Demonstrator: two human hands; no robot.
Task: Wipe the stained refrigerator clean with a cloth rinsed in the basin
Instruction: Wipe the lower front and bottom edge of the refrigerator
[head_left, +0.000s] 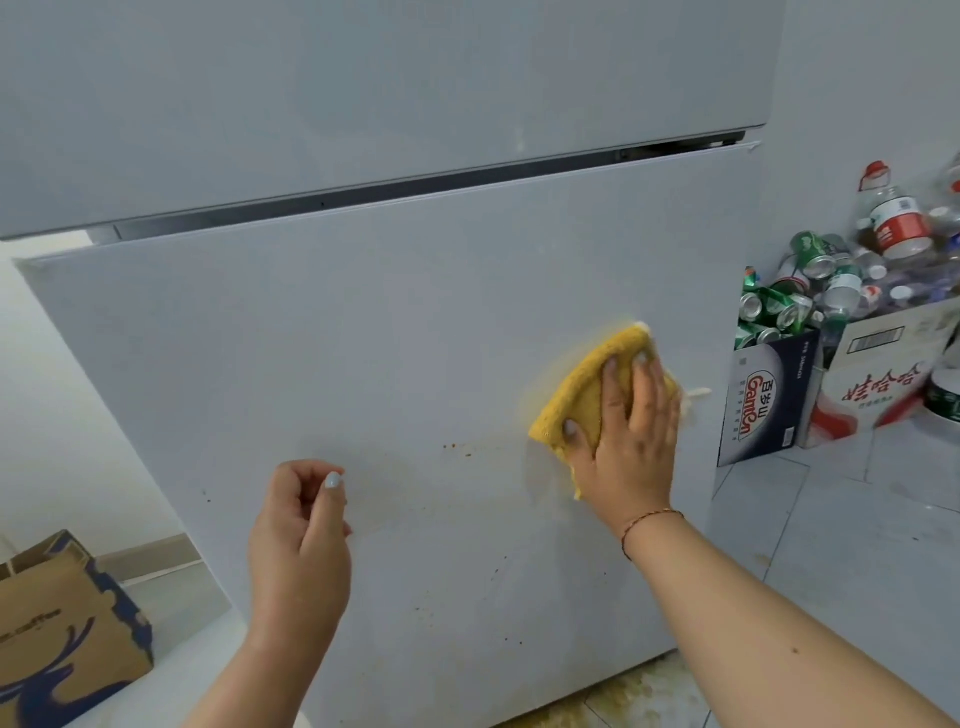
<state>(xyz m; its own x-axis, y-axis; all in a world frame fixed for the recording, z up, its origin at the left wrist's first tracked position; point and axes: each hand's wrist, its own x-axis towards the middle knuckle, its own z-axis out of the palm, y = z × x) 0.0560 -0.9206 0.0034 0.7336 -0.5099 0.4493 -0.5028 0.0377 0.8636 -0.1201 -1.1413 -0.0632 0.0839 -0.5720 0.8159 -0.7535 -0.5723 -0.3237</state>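
A white refrigerator (363, 322) fills the view, with small brown specks (460, 448) scattered over its lower door. My right hand (631, 431) presses a folded yellow cloth (582, 387) flat against the right part of that door, fingers spread over it. My left hand (304, 530) hovers in front of the door lower left, fingers loosely curled and holding nothing. No basin is in view.
Cardboard boxes (774, 395) heaped with empty cans and plastic bottles (893, 223) stand on the tiled floor to the right of the refrigerator. A brown paper bag (67, 623) sits at the lower left. Yellowish spill marks (623, 701) stain the floor under the door.
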